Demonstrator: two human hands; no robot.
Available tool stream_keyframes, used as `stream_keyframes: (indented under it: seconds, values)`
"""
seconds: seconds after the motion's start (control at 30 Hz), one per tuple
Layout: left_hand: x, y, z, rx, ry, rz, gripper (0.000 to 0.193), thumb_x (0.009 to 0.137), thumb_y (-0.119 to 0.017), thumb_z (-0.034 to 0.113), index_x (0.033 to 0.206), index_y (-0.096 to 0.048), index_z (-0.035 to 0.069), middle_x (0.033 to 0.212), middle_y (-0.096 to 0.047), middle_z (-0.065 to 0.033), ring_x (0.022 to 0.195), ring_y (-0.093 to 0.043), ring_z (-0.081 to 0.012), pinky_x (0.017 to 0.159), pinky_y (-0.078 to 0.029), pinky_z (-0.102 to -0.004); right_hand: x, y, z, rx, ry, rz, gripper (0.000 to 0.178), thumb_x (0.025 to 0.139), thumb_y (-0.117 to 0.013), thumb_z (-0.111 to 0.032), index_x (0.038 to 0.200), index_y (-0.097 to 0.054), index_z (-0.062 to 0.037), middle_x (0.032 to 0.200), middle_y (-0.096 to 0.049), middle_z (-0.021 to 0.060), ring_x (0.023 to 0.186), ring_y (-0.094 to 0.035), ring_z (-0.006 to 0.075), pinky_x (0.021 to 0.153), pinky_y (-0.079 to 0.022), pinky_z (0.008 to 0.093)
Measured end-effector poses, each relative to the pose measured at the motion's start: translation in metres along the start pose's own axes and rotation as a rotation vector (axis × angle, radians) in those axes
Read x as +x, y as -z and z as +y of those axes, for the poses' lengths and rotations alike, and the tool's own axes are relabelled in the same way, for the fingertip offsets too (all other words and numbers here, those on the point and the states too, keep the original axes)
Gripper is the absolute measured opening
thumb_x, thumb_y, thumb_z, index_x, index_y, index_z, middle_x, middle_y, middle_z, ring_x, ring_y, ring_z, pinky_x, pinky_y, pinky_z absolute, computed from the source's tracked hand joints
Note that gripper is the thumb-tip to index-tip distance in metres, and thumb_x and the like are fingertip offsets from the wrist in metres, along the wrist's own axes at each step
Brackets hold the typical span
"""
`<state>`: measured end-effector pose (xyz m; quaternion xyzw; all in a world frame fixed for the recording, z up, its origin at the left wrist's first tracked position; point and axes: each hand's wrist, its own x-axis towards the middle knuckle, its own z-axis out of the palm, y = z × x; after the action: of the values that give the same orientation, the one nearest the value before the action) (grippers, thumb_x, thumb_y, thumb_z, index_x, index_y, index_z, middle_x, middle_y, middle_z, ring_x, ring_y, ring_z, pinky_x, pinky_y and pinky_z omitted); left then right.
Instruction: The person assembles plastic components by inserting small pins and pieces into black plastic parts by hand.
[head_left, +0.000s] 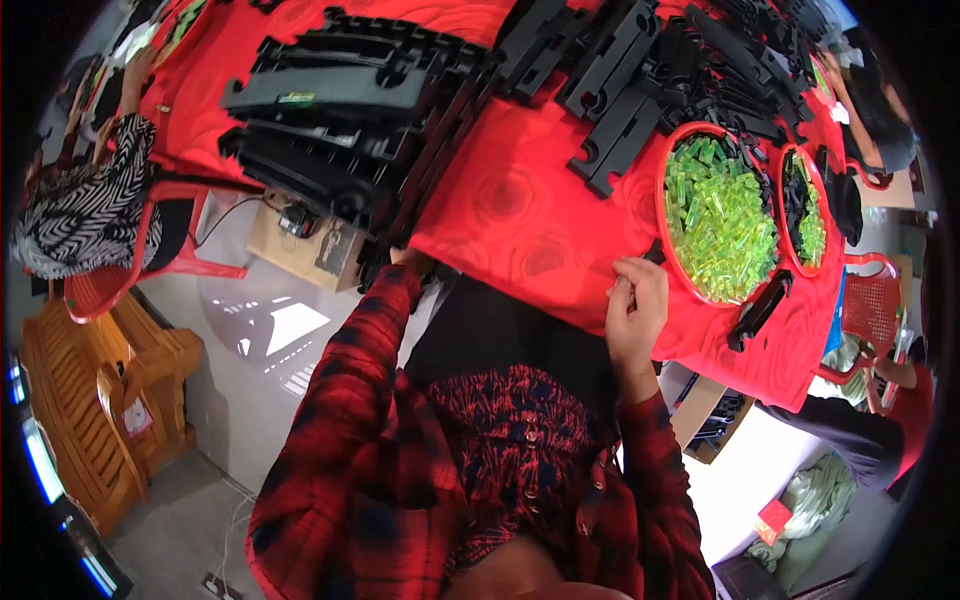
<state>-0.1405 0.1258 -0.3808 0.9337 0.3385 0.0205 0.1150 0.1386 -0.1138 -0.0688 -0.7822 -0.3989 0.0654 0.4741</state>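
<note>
Landmark: the large red-rimmed tub [661,215] on the red-covered worktop [530,210], holding translucent green pieces [718,225]. I see the right hand [637,300] just left of the tub and a little toward the wearer, over the worktop edge; its fingers are curled narrow, thumb close to forefinger, and I cannot tell whether anything small is pinched there. Well left of the tub stands a tall, uneven stack of black slotted parts [330,95]. The left hand [412,259] is at the near, lower end of that stack; its fingers are mostly hidden from my view, so I cannot tell their spread or grip. Beyond and left of the tub, I note more black parts [610,140], heaped loosely. Just right of the tub: a smaller red tub [828,215] with green and black pieces. Near its lower right rim: a single black part [760,312].
</note>
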Motion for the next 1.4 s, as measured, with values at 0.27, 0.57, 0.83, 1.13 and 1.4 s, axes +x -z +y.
stream_keyframes:
  seconds: [0.27, 0.57, 0.83, 1.13, 1.4]
  values:
    - [0.032, 0.037, 0.032, -0.088, 0.099, -0.040, 0.039, 0.093, -0.056, 0.027, 0.129, -0.061, 0.014, 0.138, -0.057, -0.0143, 0.123, -0.056, -0.0367, 0.100, -0.047, -0.0462, 0.005, -0.001, -0.006, -0.072, 0.097, 0.009, 0.025, 0.078, -0.058, 0.015, 0.100, -0.062, 0.0019, 0.099, -0.064, 0.0182, 0.094, -0.063, 0.0327, 0.077, -0.052, 0.0363]
    - [0.008, 0.066, 0.029, -0.160, 0.318, -0.087, 0.040, 0.092, -0.058, 0.026, 0.130, -0.060, 0.012, 0.139, -0.056, -0.0156, 0.124, -0.055, -0.0368, 0.100, -0.046, -0.0461, 0.003, 0.000, -0.008, -0.068, 0.085, -0.017, 0.026, 0.082, -0.058, 0.014, 0.103, -0.064, -0.0010, 0.105, -0.061, 0.0159, 0.076, -0.058, 0.0176, 0.059, -0.045, 0.0256]
    - [0.004, 0.079, 0.020, -0.233, 0.493, -0.113, 0.042, 0.091, -0.060, 0.024, 0.130, -0.058, 0.010, 0.140, -0.054, -0.0168, 0.125, -0.054, -0.0369, 0.100, -0.045, -0.0460, 0.002, -0.001, -0.011, -0.011, 0.032, -0.019, 0.024, 0.083, -0.056, 0.014, 0.101, -0.064, -0.0008, 0.105, -0.060, 0.0159, 0.081, -0.058, 0.0195, 0.063, -0.046, 0.0266]
    - [-0.016, 0.089, 0.015, -0.312, 0.703, -0.135, 0.044, 0.090, -0.062, 0.023, 0.131, -0.057, 0.008, 0.140, -0.052, -0.0181, 0.126, -0.052, -0.0371, 0.100, -0.044, -0.0460, 0.004, -0.001, -0.008, -0.058, 0.095, -0.001, 0.026, 0.081, -0.058, 0.013, 0.102, -0.064, -0.0005, 0.104, -0.061, 0.0161, 0.084, -0.061, 0.0238, 0.064, -0.047, 0.0285]
    - [-0.074, 0.105, 0.033, -0.279, 0.590, 0.315, 0.026, 0.087, -0.066, 0.014, 0.108, -0.063, -0.001, 0.113, -0.060, -0.0221, 0.104, -0.060, -0.0388, 0.086, -0.048, -0.0454, 0.006, 0.001, -0.013, -0.117, 0.092, -0.013, 0.026, 0.078, -0.058, 0.013, 0.100, -0.064, -0.0005, 0.102, -0.062, 0.0177, 0.082, -0.062, 0.0280, 0.064, -0.050, 0.0324]
